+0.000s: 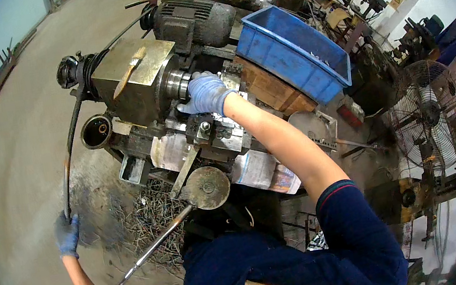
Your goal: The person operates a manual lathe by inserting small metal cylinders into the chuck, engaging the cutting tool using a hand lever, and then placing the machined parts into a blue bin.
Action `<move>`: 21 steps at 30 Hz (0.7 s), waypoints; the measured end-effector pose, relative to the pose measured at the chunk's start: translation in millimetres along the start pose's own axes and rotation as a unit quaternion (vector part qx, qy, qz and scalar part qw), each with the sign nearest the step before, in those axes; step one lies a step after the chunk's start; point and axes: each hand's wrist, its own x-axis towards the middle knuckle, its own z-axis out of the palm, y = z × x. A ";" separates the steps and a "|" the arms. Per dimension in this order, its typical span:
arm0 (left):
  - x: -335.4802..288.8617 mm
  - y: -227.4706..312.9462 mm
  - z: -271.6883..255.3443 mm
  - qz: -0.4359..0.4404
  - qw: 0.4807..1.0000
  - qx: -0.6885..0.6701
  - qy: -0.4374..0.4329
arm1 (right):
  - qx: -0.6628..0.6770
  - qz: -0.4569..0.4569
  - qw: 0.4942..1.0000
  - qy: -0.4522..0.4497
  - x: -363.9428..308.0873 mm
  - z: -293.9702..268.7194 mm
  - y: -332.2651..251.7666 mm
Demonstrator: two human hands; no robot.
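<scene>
My left hand (pixel 68 234), in a blue-grey work glove, is wrapped round the lower end of a long dark lever (pixel 70 160). That lever runs up to the outer end of the lathe's spindle. My right hand (pixel 208 93), in a blue glove, is closed at the shiny round chuck (pixel 177 84) on the headstock (pixel 137 67). Whatever its fingers hold there is hidden by the glove. Just below this hand sits the tool post (pixel 204 127). A paintbrush (pixel 129 74) with a wooden handle lies on top of the headstock.
Behind the chuck are a ribbed motor (pixel 195 20) and a blue plastic bin (pixel 297 52) on a wooden block. A round-ended handle (pixel 206 188) and a long metal bar (pixel 150 251) stick out in front. Metal shavings (pixel 155 224) cover the floor below. A caged fan (pixel 430 112) stands right.
</scene>
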 end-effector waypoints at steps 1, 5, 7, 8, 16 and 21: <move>-0.1 -3.0 1.8 0.006 1.000 -0.002 0.010 | 0.017 0.005 1.000 0.013 3.3 0.6 -2.3; 2.3 -5.4 6.8 0.008 0.998 0.037 0.040 | 0.062 0.041 0.997 -0.005 5.8 -0.8 -2.9; 3.8 4.4 4.1 -0.010 0.997 0.062 0.036 | 0.144 0.050 0.988 0.032 7.4 -6.4 -2.5; 4.1 11.0 -0.3 -0.022 0.997 0.065 0.026 | 0.185 0.056 0.980 0.051 9.7 -8.4 -1.1; 9.2 15.7 2.9 -0.007 0.991 0.107 0.082 | 0.287 0.036 0.956 -0.058 44.8 -8.4 10.3; 42.7 -26.3 2.4 0.085 0.964 0.187 0.168 | 0.378 0.028 0.924 -0.047 48.6 -2.8 26.9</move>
